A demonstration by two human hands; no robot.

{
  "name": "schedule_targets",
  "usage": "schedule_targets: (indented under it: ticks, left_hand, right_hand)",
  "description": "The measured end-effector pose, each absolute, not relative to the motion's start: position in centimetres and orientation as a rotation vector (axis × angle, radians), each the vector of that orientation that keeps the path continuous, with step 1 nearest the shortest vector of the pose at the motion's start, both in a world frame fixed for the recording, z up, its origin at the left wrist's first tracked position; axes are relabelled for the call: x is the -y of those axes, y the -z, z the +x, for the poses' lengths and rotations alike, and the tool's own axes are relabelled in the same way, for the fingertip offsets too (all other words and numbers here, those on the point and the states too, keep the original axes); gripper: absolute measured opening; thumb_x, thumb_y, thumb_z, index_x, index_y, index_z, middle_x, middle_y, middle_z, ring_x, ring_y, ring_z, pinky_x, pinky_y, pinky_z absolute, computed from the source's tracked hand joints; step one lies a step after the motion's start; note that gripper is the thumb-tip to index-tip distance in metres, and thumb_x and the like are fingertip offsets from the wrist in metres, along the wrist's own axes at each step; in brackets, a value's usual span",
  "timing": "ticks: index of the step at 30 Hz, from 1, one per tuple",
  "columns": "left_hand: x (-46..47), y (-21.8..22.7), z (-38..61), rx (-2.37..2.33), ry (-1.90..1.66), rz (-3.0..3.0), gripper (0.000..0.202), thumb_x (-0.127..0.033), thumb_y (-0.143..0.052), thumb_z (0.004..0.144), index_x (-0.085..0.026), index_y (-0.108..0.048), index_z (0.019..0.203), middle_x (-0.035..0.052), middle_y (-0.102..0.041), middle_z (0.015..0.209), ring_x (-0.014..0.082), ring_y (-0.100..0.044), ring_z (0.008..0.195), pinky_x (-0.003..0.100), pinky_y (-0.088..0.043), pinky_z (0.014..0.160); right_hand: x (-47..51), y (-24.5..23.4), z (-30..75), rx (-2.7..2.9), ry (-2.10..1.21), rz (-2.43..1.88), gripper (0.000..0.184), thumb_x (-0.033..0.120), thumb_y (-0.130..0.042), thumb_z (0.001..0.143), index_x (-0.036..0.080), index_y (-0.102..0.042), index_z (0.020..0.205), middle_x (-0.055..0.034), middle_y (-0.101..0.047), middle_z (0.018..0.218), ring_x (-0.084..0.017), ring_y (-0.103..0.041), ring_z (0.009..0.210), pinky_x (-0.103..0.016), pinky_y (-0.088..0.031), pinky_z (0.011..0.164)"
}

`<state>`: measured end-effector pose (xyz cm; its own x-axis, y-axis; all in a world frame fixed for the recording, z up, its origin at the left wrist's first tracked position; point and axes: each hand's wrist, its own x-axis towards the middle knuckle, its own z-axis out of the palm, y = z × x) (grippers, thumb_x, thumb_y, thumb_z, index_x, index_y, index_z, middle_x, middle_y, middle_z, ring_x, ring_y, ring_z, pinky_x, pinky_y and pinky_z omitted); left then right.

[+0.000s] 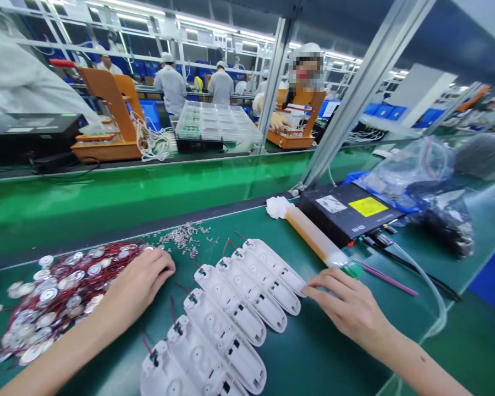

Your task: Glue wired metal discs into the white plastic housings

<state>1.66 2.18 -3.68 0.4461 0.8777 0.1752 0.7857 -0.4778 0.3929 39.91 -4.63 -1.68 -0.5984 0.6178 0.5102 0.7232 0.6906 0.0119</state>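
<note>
My left hand [138, 283] rests on the edge of a heap of small round silver discs with red wires [53, 291], fingers curled over them; whether it holds one is hidden. My right hand [348, 305] lies on the green mat with fingers stretched toward the nearest white plastic housing [278, 267], fingertips at its end, holding nothing. Several of these white oblong housings [226, 324], each with a red wire, lie in a slanted row between my hands. A glue syringe with a pale tube [313, 236] lies just beyond my right hand.
A pile of tiny screws [183, 236] lies behind the housings. A black box with a yellow label [348, 212] and plastic bags of parts [421, 176] sit at right. A green conveyor [148, 192] runs across; people work at orange fixtures [107, 115] beyond it.
</note>
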Motion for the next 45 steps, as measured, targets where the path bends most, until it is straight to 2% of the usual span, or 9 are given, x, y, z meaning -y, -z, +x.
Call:
schedule_targets:
  ticks: [9, 13, 18, 21, 27, 33, 38, 42, 45]
  left_hand:
    - [-1.6, 1.7, 1.9, -1.609, -0.736, 2.298, 0.032, -0.053, -0.043, 0.085, -0.025, -0.058, 0.086, -0.0018, -0.065, 0.084, 0.0177, -0.061, 0.071, 0.025, -0.045, 0.063]
    - [-1.2, 0.6, 2.8, -1.531, -0.846, 2.34, 0.025, -0.047, -0.05, 0.085, -0.026, -0.062, 0.089, -0.0027, -0.067, 0.088, 0.0174, -0.063, 0.079, 0.024, -0.048, 0.067]
    - [0.5, -0.3, 5.2, -1.231, -0.978, 2.382, 0.012, -0.031, -0.052, 0.088, -0.028, -0.063, 0.088, -0.0047, -0.066, 0.084, 0.01, -0.063, 0.074, 0.016, -0.049, 0.067]
    - [2.0, -0.2, 7.4, -1.076, -0.996, 2.468, 0.013, -0.019, -0.049, 0.09, -0.022, -0.061, 0.092, -0.0011, -0.066, 0.085, 0.0091, -0.063, 0.074, 0.015, -0.05, 0.064]
    - [4.3, -0.7, 10.8, -0.695, -1.064, 2.809, 0.031, -0.013, -0.027, 0.096, -0.007, -0.054, 0.111, 0.0092, -0.067, 0.088, 0.0163, -0.062, 0.083, 0.024, -0.051, 0.069]
    - [5.1, -2.2, 11.6, -0.7, -1.241, 3.164, 0.038, -0.006, -0.022, 0.094, -0.009, -0.06, 0.087, 0.0052, -0.071, 0.078, 0.0157, -0.067, 0.075, 0.024, -0.053, 0.069]
    - [5.4, -2.0, 11.9, -0.648, -1.08, 3.266, 0.032, -0.004, -0.029, 0.091, -0.009, -0.06, 0.086, 0.0045, -0.072, 0.08, 0.0152, -0.067, 0.076, 0.023, -0.055, 0.07]
    - [2.5, -0.3, 8.9, -1.236, -0.741, 3.021, 0.034, -0.014, -0.026, 0.094, -0.014, -0.06, 0.094, 0.0074, -0.067, 0.096, 0.0165, -0.064, 0.08, 0.025, -0.055, 0.061]
    - [-1.3, 1.1, 5.0, -1.674, -0.528, 2.769, 0.022, -0.014, -0.04, 0.089, -0.016, -0.062, 0.088, 0.0064, -0.064, 0.085, 0.0191, -0.063, 0.074, 0.03, -0.054, 0.063]
  right_hand:
    - [4.6, 3.4, 41.2, 2.485, 0.42, -0.993, 0.023, 0.004, -0.041, 0.086, 0.012, -0.063, 0.087, -0.0085, -0.062, 0.081, -0.019, -0.047, 0.078, -0.031, -0.042, 0.066]
    - [4.6, 3.5, 41.2, 2.525, 0.521, -0.95, 0.021, 0.005, -0.043, 0.086, 0.008, -0.063, 0.092, -0.0087, -0.064, 0.082, -0.02, -0.048, 0.078, -0.033, -0.042, 0.068]
    - [5.2, 2.8, 40.9, 2.49, 0.599, -0.965, 0.022, 0.002, -0.043, 0.085, 0.008, -0.062, 0.095, -0.008, -0.065, 0.081, -0.019, -0.051, 0.076, -0.033, -0.042, 0.066]
    - [5.6, 1.2, 38.7, 2.25, 0.428, -1.094, 0.017, 0.003, -0.049, 0.084, 0.011, -0.062, 0.092, -0.0072, -0.063, 0.079, -0.016, -0.052, 0.072, -0.03, -0.044, 0.062]
    - [6.4, -1.7, 31.4, 1.989, -0.413, -1.01, 0.014, 0.008, -0.056, 0.081, 0.018, -0.06, 0.091, -0.0022, -0.063, 0.08, -0.01, -0.058, 0.074, -0.019, -0.05, 0.064]
    - [6.4, -1.5, 29.2, 1.964, -0.41, -0.957, 0.014, 0.006, -0.051, 0.081, 0.019, -0.056, 0.082, -0.0002, -0.062, 0.071, -0.01, -0.057, 0.063, -0.019, -0.05, 0.056]
    - [6.3, -0.6, 29.3, 2.016, -0.376, -0.959, 0.015, 0.006, -0.048, 0.082, 0.019, -0.055, 0.08, -0.0001, -0.06, 0.067, -0.01, -0.057, 0.06, -0.017, -0.049, 0.052]
    - [6.0, -0.1, 31.8, 2.053, -0.313, -1.013, 0.012, 0.013, -0.05, 0.083, 0.02, -0.06, 0.082, -0.0017, -0.061, 0.075, -0.01, -0.06, 0.066, -0.017, -0.051, 0.058]
    - [5.8, 0.0, 35.4, 2.049, -0.339, -1.175, 0.006, 0.022, -0.056, 0.082, 0.023, -0.06, 0.08, -0.0014, -0.063, 0.08, -0.012, -0.062, 0.07, -0.016, -0.052, 0.059]
